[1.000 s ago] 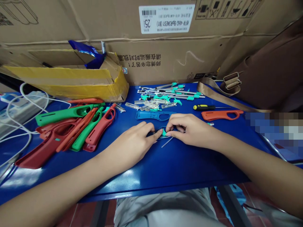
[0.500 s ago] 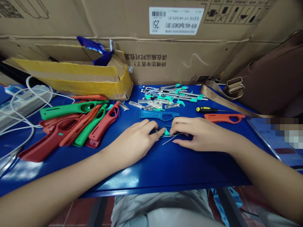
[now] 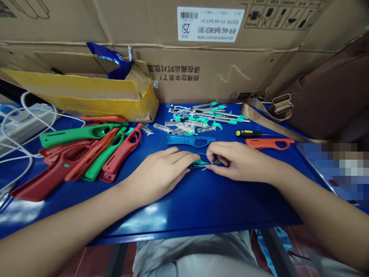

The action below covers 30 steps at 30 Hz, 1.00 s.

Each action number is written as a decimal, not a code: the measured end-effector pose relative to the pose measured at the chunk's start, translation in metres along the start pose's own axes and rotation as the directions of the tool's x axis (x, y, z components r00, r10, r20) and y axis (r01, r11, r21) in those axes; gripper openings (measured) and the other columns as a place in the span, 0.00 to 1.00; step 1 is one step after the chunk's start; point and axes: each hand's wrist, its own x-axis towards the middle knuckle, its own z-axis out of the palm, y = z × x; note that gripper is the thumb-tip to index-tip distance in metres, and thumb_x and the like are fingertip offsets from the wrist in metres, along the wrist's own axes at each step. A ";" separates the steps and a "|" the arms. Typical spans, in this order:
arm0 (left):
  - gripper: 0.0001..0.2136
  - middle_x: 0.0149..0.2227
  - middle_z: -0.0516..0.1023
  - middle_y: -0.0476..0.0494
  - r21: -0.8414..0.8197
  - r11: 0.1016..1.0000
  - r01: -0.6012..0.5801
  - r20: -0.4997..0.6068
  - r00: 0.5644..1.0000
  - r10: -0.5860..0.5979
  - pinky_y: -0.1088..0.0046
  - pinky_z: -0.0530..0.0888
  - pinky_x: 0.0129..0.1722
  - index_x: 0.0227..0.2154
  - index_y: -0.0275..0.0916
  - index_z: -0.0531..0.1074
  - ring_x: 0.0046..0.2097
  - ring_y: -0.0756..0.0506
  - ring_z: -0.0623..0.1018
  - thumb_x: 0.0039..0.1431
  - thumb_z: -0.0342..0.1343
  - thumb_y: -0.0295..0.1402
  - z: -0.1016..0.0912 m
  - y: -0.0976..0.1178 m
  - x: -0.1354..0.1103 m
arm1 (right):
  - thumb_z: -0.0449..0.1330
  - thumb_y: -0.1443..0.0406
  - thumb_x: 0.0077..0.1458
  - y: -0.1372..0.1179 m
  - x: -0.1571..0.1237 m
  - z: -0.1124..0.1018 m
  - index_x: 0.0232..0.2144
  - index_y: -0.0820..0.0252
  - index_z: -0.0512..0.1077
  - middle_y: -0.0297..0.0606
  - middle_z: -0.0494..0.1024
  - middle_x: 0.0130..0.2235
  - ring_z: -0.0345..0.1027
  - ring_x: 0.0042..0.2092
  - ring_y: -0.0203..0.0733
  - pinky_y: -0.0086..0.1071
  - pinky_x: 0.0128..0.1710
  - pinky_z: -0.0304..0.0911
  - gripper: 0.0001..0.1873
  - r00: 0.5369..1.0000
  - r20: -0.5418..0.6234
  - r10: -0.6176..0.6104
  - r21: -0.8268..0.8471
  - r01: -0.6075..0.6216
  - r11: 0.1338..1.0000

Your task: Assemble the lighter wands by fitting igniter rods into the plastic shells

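Both hands meet near the middle of the blue table (image 3: 230, 204), over a blue shell (image 3: 203, 155) that lies mostly hidden beneath their fingers. The left hand (image 3: 170, 169) is palm down, its fingers held side by side and reaching over the left part of that shell, the tips touching a small green piece (image 3: 197, 162) set at it; whether they grip it or only press on it, I cannot tell. The right hand (image 3: 230, 159) is curled at the shell's other end, thumb and forefinger tips close together beside a thin pale tube (image 3: 205, 168), and what lies between them is too small to make out. Just behind the hands rests a second blue shell (image 3: 181, 140), and farther back are clear plastic cartridges (image 3: 186, 127) and metal rods (image 3: 239, 116) with green tabs. To the right, a black and yellow screwdriver (image 3: 249, 134) lies behind an orange shell (image 3: 265, 144). On the left, red, green and orange handles (image 3: 52, 179) overlap in a heap in front of a yellow-taped cardboard box (image 3: 115, 105), with a white power strip (image 3: 31, 125) and its cables beside them
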 end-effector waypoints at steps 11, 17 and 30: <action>0.13 0.51 0.81 0.46 -0.017 1.000 -0.017 0.010 1.000 0.018 0.65 0.77 0.47 0.55 0.40 0.73 0.47 0.43 0.77 0.72 0.49 0.30 0.001 -0.002 -0.002 | 0.60 0.69 0.60 0.002 0.003 0.003 0.35 0.58 0.70 0.27 0.68 0.27 0.59 0.27 0.32 0.27 0.29 0.54 0.02 0.997 -0.029 0.066 0.121 -0.062 0.991; 0.15 0.55 0.79 0.45 -0.006 1.000 -0.030 0.028 0.999 0.030 0.61 0.77 0.48 0.55 0.42 0.74 0.48 0.41 0.76 0.71 0.50 0.28 0.000 -0.001 0.000 | 0.60 0.70 0.59 0.002 0.003 0.003 0.33 0.58 0.70 0.27 0.67 0.28 0.58 0.26 0.30 0.26 0.27 0.54 0.03 0.993 -0.039 0.111 0.138 -0.104 0.985; 0.13 0.55 0.80 0.43 -0.002 1.000 -0.027 0.010 1.000 0.027 0.60 0.79 0.46 0.50 0.38 0.78 0.46 0.41 0.77 0.70 0.50 0.26 0.001 -0.001 -0.002 | 0.58 0.72 0.59 -0.001 0.000 0.000 0.31 0.56 0.69 0.27 0.68 0.27 0.60 0.27 0.31 0.28 0.29 0.55 0.07 0.997 -0.037 0.063 0.113 -0.058 0.992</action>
